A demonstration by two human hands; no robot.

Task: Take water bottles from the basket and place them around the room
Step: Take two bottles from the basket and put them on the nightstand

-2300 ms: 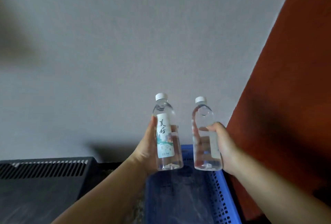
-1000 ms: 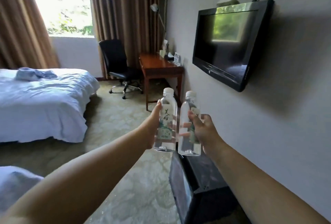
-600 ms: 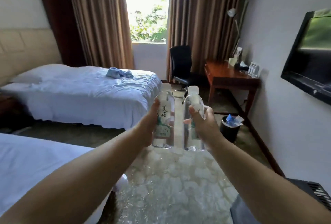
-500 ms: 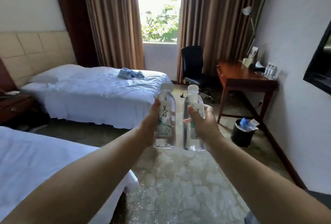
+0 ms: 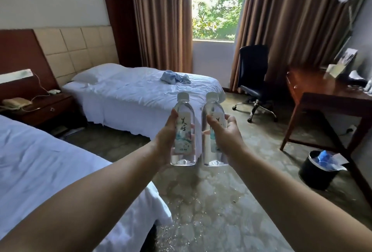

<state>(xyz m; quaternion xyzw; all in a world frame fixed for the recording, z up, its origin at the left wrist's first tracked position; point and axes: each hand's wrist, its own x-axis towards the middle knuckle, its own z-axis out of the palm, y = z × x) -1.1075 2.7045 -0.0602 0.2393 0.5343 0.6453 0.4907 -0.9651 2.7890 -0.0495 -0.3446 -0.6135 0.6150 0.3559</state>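
Carpeted floor (image 5: pixel 211 201) runs ahead; a white-sheeted bed (image 5: pixel 141 92) lies at eleven o'clock, a dark wooden surface (image 5: pixel 326 90) at two o'clock. At centre we hold two bottles upright, just apart: left hand (image 5: pixel 167 141) fingers curled round the left clear plastic water bottle (image 5: pixel 183 131), right hand (image 5: pixel 225 137) round the right clear plastic water bottle (image 5: pixel 213 110). We advise mid-body grips, setting down one bottle per location.
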